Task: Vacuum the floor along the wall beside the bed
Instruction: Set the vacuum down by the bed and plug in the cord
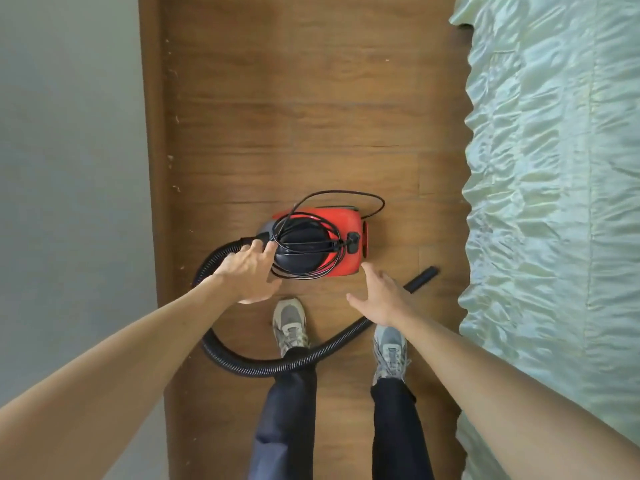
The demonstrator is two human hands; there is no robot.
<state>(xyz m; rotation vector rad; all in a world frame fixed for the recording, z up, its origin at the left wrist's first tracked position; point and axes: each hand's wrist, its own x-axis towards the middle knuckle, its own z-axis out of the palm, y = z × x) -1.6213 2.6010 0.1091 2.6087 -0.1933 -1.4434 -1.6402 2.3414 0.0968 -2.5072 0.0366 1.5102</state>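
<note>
Our red vacuum (346, 220), black cord (308, 274) coiled atop, left hand (247, 271) resting loosely on its hose (249, 370) cuff, right hand (381, 299) spread, empty.

Take your pale green bedspread (554, 202) as the marker; it is satin-shiny, puckered in quilted rows, and its wavy edge hangs down along one whole side of the view. Near that edge stands your right shoe (390, 351), a grey trainer with pale laces; your left shoe (289, 323), of the same kind, stands farther from the bedspread, toe pointing the same way; dark trouser legs (398, 431) rise out of both. Well apart from the bedspread, a brown wooden skirting strip (152, 133) runs parallel to its edge; small pale crumbs (170, 161) lie scattered just beside that strip; one white speck (387, 59) lies much nearer the bedspread.
</note>
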